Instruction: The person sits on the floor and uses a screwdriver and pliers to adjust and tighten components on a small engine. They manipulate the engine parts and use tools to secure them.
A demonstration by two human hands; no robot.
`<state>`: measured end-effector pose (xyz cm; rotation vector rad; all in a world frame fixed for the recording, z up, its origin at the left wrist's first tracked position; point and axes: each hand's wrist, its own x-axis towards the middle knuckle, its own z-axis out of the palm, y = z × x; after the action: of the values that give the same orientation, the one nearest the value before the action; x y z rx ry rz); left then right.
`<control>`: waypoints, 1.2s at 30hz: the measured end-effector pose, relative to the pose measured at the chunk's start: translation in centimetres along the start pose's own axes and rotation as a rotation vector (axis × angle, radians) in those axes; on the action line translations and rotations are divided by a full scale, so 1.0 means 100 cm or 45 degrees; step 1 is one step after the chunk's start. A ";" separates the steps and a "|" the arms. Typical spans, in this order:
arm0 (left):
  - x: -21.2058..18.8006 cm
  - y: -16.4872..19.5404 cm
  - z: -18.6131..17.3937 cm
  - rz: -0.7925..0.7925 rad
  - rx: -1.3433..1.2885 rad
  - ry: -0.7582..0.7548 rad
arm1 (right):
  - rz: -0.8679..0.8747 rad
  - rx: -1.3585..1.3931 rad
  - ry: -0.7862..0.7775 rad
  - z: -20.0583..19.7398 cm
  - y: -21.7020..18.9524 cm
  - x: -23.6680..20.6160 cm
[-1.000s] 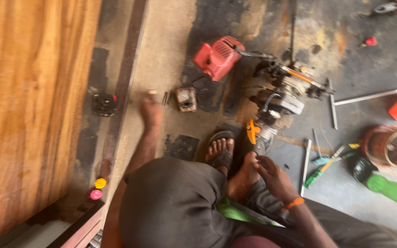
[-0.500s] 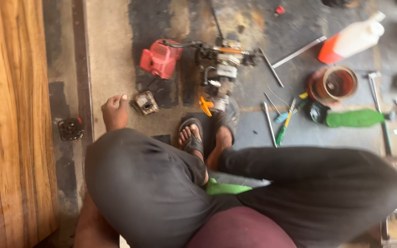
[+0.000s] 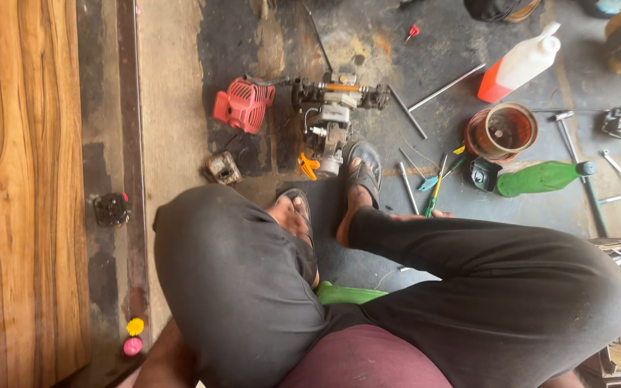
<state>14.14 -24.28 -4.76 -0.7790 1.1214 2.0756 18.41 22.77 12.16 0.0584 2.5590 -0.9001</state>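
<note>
Neither hand shows; only a bare forearm (image 3: 170, 359) at bottom left. Sandalled feet (image 3: 359, 179) rest just below the small engine (image 3: 328, 118) and red engine cover (image 3: 242, 104) at upper centre.

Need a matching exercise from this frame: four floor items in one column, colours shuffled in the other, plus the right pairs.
Things:
1. engine cover
2. lying bottle
3. upright jug
4. small cap by the wooden board

Colours:
A. green
B. yellow
C. red
D. white with an orange base

Pairs: 1-C, 2-A, 3-D, 4-B
</note>
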 end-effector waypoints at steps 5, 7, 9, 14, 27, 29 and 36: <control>0.005 -0.046 0.014 -0.099 0.069 -0.056 | 0.063 0.071 -0.272 0.027 0.009 0.002; 0.004 -0.051 0.002 -0.094 0.133 -0.031 | 0.082 0.094 -0.366 0.035 0.010 0.017; -0.001 -0.028 -0.034 -0.053 0.252 0.019 | 0.100 0.124 -0.446 0.049 0.013 0.033; -0.060 0.038 -0.113 0.071 0.883 0.176 | 0.247 0.272 -0.506 0.074 0.050 0.067; -0.041 0.328 0.059 0.057 2.371 0.269 | 0.031 -0.633 0.048 0.069 0.069 0.096; -0.014 0.330 0.071 -0.251 2.429 0.168 | 0.030 -0.657 0.128 0.066 0.069 0.094; 0.017 0.315 0.085 0.125 2.824 -0.269 | 0.379 -0.681 0.115 0.044 0.072 0.112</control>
<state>-12.64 -29.95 13.13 0.6078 2.2098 0.0114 11.16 24.72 0.34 0.3154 2.6894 -0.0947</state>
